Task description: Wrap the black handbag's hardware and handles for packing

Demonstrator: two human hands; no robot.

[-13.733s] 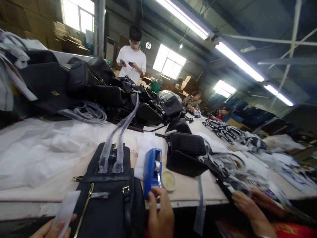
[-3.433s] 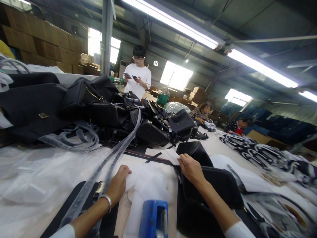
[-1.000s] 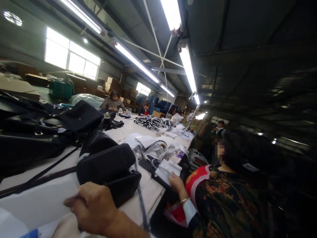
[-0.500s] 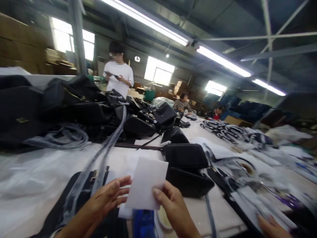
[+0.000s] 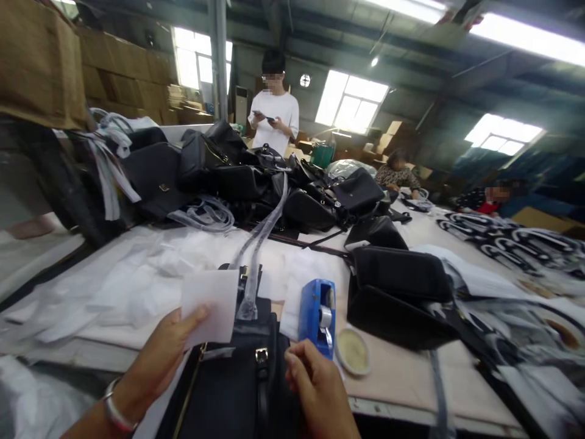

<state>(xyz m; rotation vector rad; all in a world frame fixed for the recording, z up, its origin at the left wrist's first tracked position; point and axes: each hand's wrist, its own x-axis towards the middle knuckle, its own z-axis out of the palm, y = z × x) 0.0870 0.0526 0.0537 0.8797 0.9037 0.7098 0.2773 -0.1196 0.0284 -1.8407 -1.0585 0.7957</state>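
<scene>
My left hand (image 5: pixel 158 356) holds a white foam sheet (image 5: pixel 208 306) by its lower edge, thumb on top. My right hand (image 5: pixel 315 387) hovers just below the blue tape dispenser (image 5: pixel 317 314), fingers curled; whether it pinches tape I cannot make out. A black bag (image 5: pixel 233 378) with gold zipper and plastic-wrapped straps (image 5: pixel 258 256) lies between my hands on the table (image 5: pixel 402 378).
A heap of black bags (image 5: pixel 256 177) fills the back of the table. Two black pouches (image 5: pixel 397 292) lie right of the dispenser, beside a small round lid (image 5: pixel 353 350). Clear plastic wrap (image 5: pixel 114 280) covers the left. A person in white (image 5: pixel 276 113) stands behind; others sit at the far right.
The white sheet, held in both hands half a second ago, is now in my left hand only. My right hand has dropped to the tape dispenser. The view has swung left and down.
</scene>
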